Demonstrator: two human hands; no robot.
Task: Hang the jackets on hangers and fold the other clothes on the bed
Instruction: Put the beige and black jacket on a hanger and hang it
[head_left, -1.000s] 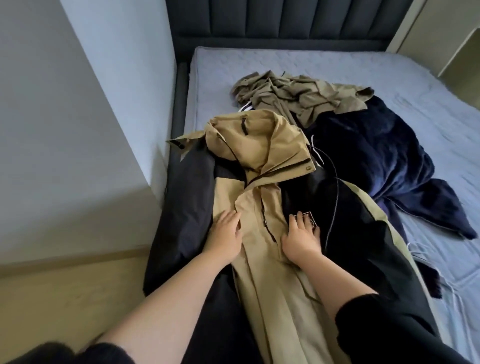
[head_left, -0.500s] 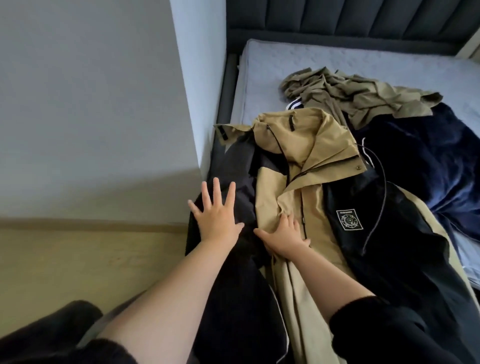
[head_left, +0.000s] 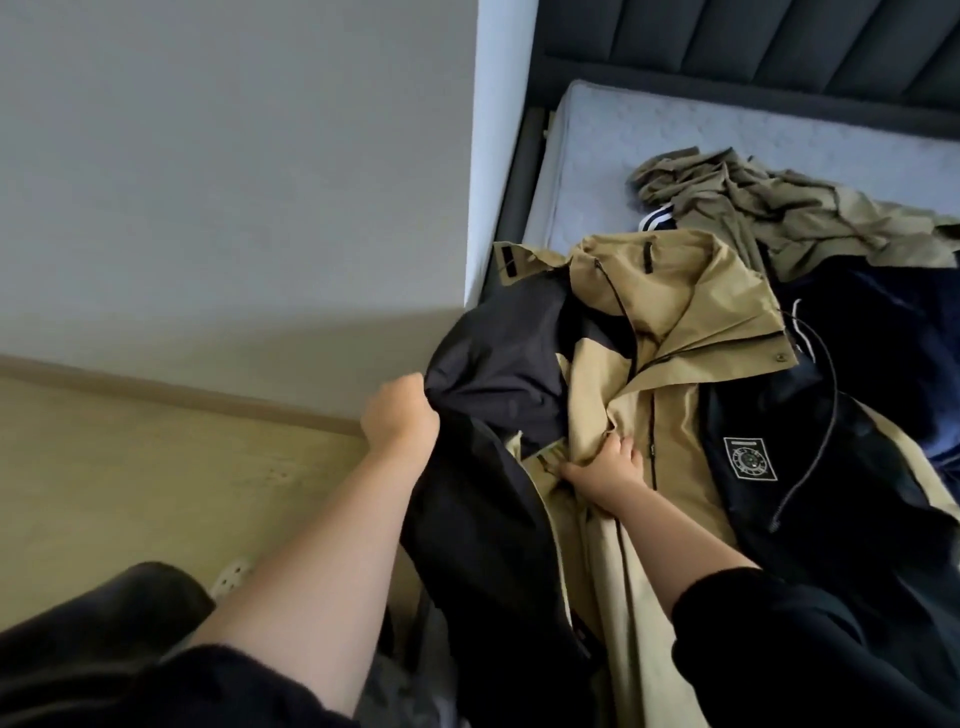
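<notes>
Dim, soft daylight; wide-angle edge distortion

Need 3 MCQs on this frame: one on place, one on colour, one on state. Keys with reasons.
1. Where is the crumpled olive garment? A) on the floor B) on the bed, beyond the jacket C) on a hanger
2. The jacket's badge sits on cloth that is: A) white B) red C) black
3. The left hand is: A) flat on the wall B) gripping the jacket's black cloth C) holding a hanger
Key: 1 B, it lies towards the headboard; 2 C, black surrounds the badge; 3 B, fingers curl round black cloth.
</notes>
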